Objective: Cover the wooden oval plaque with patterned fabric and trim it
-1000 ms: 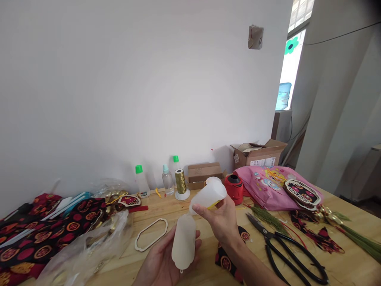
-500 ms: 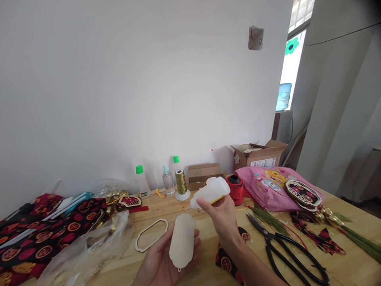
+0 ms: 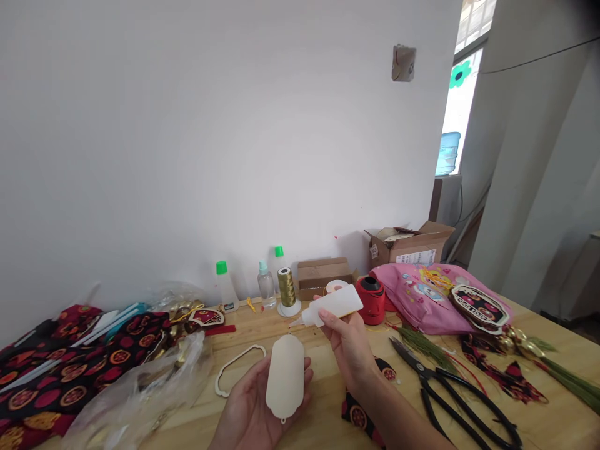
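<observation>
A pale wooden plaque (image 3: 285, 377) with a small loop at each end lies across the fingers of my left hand (image 3: 248, 406), thumb along its left edge. My right hand (image 3: 347, 344) grips a white squeeze glue bottle (image 3: 340, 303). The bottle is tilted, and its thin nozzle points down and left, apart from the plaque's upper end. Behind my left hand, a thin wooden frame (image 3: 224, 371) rests on the table. Patterned dark fabric (image 3: 356, 409) is partly hidden beneath my right forearm.
Black-handled scissors (image 3: 424, 370) lie to the right, near a pink bag (image 3: 407, 294) and a finished ornament (image 3: 480, 306). A gold thread spool (image 3: 285, 289), bottles and cardboard boxes (image 3: 323, 275) line the wall. Patterned cloth (image 3: 94, 369) and a plastic bag (image 3: 126, 390) fill the left.
My right hand has turned the glue bottle to a flatter tilt and shifted its nozzle slightly left. The plaque has turned a little more upright in my left hand.
</observation>
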Action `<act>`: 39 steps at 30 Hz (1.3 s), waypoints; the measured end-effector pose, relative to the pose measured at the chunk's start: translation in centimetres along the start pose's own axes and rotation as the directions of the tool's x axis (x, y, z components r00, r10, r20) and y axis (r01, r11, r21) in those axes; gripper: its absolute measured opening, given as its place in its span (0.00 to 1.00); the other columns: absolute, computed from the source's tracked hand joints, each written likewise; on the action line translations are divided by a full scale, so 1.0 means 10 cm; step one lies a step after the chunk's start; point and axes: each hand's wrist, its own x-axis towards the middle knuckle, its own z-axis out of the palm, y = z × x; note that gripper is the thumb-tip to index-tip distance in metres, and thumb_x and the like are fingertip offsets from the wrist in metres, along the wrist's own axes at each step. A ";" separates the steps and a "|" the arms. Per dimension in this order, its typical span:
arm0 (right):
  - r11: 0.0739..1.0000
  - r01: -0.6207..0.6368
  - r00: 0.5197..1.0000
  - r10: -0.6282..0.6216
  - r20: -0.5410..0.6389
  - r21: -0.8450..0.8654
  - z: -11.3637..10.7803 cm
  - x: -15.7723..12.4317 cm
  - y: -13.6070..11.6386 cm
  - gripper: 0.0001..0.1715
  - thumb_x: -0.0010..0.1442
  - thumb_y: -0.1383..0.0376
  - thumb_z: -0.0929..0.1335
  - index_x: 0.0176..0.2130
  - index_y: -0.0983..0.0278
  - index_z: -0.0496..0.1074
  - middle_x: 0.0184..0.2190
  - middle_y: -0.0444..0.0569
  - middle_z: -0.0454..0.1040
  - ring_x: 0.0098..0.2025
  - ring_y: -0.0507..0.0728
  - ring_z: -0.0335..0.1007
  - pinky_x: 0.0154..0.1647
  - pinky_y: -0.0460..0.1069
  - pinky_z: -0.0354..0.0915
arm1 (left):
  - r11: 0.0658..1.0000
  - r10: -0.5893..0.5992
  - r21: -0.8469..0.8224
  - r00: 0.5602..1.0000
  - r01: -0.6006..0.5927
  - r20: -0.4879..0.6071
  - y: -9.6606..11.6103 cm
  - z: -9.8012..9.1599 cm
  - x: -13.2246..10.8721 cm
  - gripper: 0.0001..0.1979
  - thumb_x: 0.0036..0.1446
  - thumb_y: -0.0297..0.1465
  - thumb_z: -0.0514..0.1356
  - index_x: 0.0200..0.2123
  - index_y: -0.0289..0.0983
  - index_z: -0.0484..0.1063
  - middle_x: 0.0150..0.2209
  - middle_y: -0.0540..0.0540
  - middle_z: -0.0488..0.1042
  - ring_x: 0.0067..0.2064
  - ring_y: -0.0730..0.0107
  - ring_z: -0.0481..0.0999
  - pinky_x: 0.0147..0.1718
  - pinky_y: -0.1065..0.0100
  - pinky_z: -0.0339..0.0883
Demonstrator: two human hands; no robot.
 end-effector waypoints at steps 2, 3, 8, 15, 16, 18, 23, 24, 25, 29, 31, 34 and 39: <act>1.000 -0.002 1.000 0.002 0.006 0.016 0.00 0.00 -0.01 0.22 0.45 0.68 0.69 0.43 0.61 0.65 0.36 0.46 0.74 0.43 0.56 0.67 0.47 0.53 0.61 | 1.000 -0.002 0.001 1.000 0.002 -0.005 0.00 -0.01 0.00 0.26 0.51 0.30 0.56 0.53 0.33 0.55 0.37 0.35 0.76 0.42 0.50 0.73 0.38 0.53 0.66; 1.000 0.002 1.000 -0.002 0.009 0.015 0.00 0.00 -0.02 0.22 0.45 0.69 0.69 0.42 0.61 0.66 0.36 0.46 0.74 0.43 0.56 0.67 0.47 0.53 0.61 | 1.000 -0.004 -0.001 1.000 0.004 -0.004 0.00 -0.01 0.00 0.26 0.51 0.31 0.56 0.53 0.32 0.55 0.37 0.35 0.76 0.43 0.50 0.73 0.38 0.53 0.66; 0.996 0.043 0.998 -0.040 0.044 -0.079 0.03 0.00 -0.06 0.21 0.41 0.68 0.71 0.39 0.64 0.69 0.34 0.49 0.75 0.41 0.58 0.69 0.45 0.54 0.62 | 1.000 -0.014 -0.004 1.000 0.014 -0.001 0.00 -0.02 0.00 0.25 0.51 0.31 0.56 0.53 0.33 0.56 0.37 0.36 0.76 0.42 0.51 0.73 0.38 0.53 0.66; 0.927 0.117 0.993 -0.112 0.034 -0.356 0.13 -0.12 -0.12 0.21 0.37 0.69 0.73 0.35 0.66 0.70 0.30 0.50 0.76 0.33 0.58 0.70 0.39 0.54 0.64 | 1.000 0.015 -0.008 0.999 -0.015 0.035 0.00 -0.02 0.02 0.21 0.51 0.30 0.56 0.49 0.32 0.61 0.37 0.37 0.76 0.43 0.52 0.73 0.39 0.54 0.65; 0.905 0.135 0.990 -0.134 0.031 -0.404 0.13 -0.12 -0.12 0.18 0.38 0.68 0.73 0.34 0.66 0.70 0.29 0.50 0.76 0.33 0.58 0.71 0.39 0.54 0.64 | 1.000 0.017 -0.005 0.999 -0.017 0.042 0.00 -0.03 0.02 0.20 0.51 0.30 0.56 0.48 0.32 0.61 0.37 0.37 0.76 0.43 0.52 0.73 0.40 0.55 0.65; 0.865 0.171 0.984 -0.174 0.037 -0.471 0.11 -0.11 -0.13 0.15 0.40 0.66 0.72 0.32 0.66 0.70 0.30 0.50 0.76 0.34 0.58 0.71 0.39 0.53 0.64 | 1.000 0.015 0.002 0.998 -0.015 0.054 -0.01 -0.04 0.02 0.19 0.51 0.30 0.56 0.47 0.31 0.62 0.37 0.36 0.76 0.44 0.51 0.72 0.40 0.55 0.65; 0.848 0.212 0.976 -0.208 0.063 -0.486 0.09 -0.10 -0.18 0.13 0.41 0.65 0.72 0.30 0.66 0.68 0.29 0.49 0.75 0.32 0.57 0.70 0.35 0.50 0.66 | 1.000 0.009 0.016 0.998 -0.010 0.056 -0.04 -0.06 0.00 0.19 0.51 0.31 0.56 0.46 0.30 0.62 0.38 0.34 0.76 0.44 0.50 0.72 0.40 0.56 0.64; 0.844 0.215 0.975 -0.212 0.063 -0.491 0.10 -0.10 -0.18 0.13 0.40 0.65 0.72 0.29 0.66 0.68 0.28 0.49 0.75 0.32 0.57 0.70 0.34 0.50 0.66 | 1.000 0.008 0.018 0.998 -0.009 0.059 -0.04 -0.06 0.00 0.19 0.51 0.32 0.56 0.46 0.30 0.62 0.38 0.34 0.75 0.44 0.50 0.72 0.40 0.56 0.64; 0.842 0.216 0.975 -0.213 0.063 -0.494 0.10 -0.10 -0.19 0.13 0.40 0.65 0.72 0.28 0.66 0.68 0.27 0.49 0.75 0.32 0.57 0.71 0.34 0.50 0.66 | 1.000 0.007 0.020 0.998 -0.008 0.063 -0.04 -0.05 -0.01 0.19 0.51 0.32 0.56 0.46 0.30 0.62 0.39 0.34 0.75 0.44 0.50 0.72 0.40 0.56 0.64; 0.852 0.212 0.977 -0.204 0.069 -0.478 0.09 -0.10 -0.17 0.13 0.40 0.65 0.72 0.28 0.66 0.68 0.27 0.49 0.75 0.31 0.58 0.71 0.34 0.51 0.66 | 0.999 -0.006 0.031 0.998 0.003 0.070 -0.03 -0.02 -0.02 0.20 0.51 0.32 0.56 0.47 0.29 0.61 0.38 0.33 0.75 0.42 0.50 0.73 0.40 0.56 0.63; 0.857 0.214 0.977 -0.200 0.079 -0.469 0.08 -0.10 -0.16 0.13 0.40 0.65 0.72 0.29 0.66 0.68 0.27 0.49 0.75 0.31 0.57 0.70 0.33 0.51 0.66 | 0.999 -0.015 0.036 0.997 0.012 0.071 -0.03 0.00 -0.02 0.21 0.51 0.32 0.56 0.48 0.29 0.60 0.38 0.33 0.75 0.42 0.51 0.73 0.41 0.55 0.63; 0.863 0.207 0.978 -0.186 0.092 -0.460 0.07 -0.10 -0.16 0.13 0.40 0.64 0.72 0.28 0.66 0.68 0.26 0.48 0.75 0.31 0.57 0.70 0.33 0.50 0.66 | 0.998 -0.014 0.054 0.996 0.010 0.084 -0.03 0.00 -0.03 0.22 0.51 0.32 0.55 0.49 0.28 0.59 0.39 0.33 0.75 0.42 0.51 0.73 0.41 0.55 0.63; 0.874 0.179 0.984 -0.159 0.083 -0.451 0.09 -0.13 -0.18 0.14 0.39 0.65 0.73 0.28 0.66 0.68 0.26 0.48 0.75 0.30 0.58 0.70 0.32 0.51 0.66 | 0.998 -0.010 0.065 0.993 0.002 0.115 -0.04 0.00 -0.02 0.18 0.52 0.33 0.55 0.45 0.29 0.63 0.38 0.34 0.75 0.42 0.51 0.73 0.40 0.56 0.63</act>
